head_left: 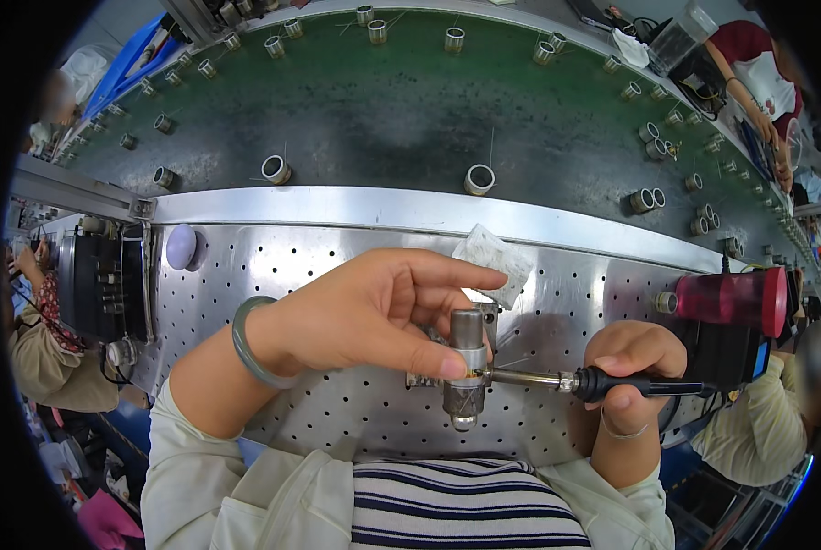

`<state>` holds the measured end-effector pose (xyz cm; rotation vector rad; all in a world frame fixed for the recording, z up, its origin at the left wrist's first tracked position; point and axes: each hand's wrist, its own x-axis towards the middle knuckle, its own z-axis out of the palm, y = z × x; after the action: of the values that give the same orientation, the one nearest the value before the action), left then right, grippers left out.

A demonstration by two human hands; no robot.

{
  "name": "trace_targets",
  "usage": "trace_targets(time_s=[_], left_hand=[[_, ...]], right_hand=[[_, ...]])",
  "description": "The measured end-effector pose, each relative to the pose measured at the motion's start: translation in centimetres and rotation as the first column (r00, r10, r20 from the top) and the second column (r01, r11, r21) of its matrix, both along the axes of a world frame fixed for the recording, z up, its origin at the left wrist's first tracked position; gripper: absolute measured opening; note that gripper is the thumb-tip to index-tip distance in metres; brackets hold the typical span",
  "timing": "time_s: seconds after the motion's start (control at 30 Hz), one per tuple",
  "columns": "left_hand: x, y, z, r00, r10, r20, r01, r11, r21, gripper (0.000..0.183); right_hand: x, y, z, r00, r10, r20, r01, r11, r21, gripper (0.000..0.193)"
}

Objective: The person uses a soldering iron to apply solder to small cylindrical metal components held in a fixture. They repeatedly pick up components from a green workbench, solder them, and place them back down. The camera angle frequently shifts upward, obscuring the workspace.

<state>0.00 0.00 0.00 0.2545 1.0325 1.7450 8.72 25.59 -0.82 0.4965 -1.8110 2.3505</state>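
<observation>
My right hand (638,353) is closed around the black handle of a soldering iron (531,378), which points left. The iron's tip end meets the side of a small metal cylinder (466,399) in front of me; the exact contact spot is too small to make out. My left hand (369,307) pinches that cylinder, thumb on its near side and some fingers hidden behind it. Its index finger stretches out to the right, above a whitish crumpled pad (497,261). Behind the cylinder, a metal block (490,316) is partly covered by my hand.
Beyond the perforated metal worktop (337,426) runs a green conveyor belt (383,119) with several metal rings, some trailing thin wires. A purple egg-shaped object (181,247) lies at left. A pink-red container (731,302) stands at right beside a black box (727,353). Other people sit on both sides.
</observation>
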Motion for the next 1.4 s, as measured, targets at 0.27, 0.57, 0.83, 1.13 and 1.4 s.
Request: trace_targets(time_s=[0.27,0.57,0.83,1.13,1.4], left_hand=[[0.0,0.1,0.0,1.000,0.011,0.009,-0.011,0.999,0.030,0.071],[0.6,0.2,0.6,0.998,0.055,0.016,-0.055,0.998,-0.017,0.072],[0.7,0.3,0.3,0.999,0.046,0.024,-0.047,0.999,0.021,0.073],[0.0,-0.1,-0.4,0.996,-0.013,0.087,0.005,0.997,0.083,0.072],[-4.0,-3.1,1.6,0.700,0.334,-0.631,-0.470,0.881,-0.055,0.052]], right_hand=[[-0.2,0.2,0.3,0.992,0.016,-0.124,-0.003,0.995,0.099,0.022],[-0.3,0.2,0.3,0.986,0.039,-0.160,-0.022,0.994,0.109,0.021],[0.0,0.3,0.2,0.981,-0.021,-0.192,0.034,0.997,0.065,0.020],[-0.4,-0.2,0.2,0.993,-0.077,-0.093,0.070,0.994,-0.079,0.022],[0.8,-0.1,0.8,0.961,-0.262,0.087,0.267,0.961,-0.066,0.028]])
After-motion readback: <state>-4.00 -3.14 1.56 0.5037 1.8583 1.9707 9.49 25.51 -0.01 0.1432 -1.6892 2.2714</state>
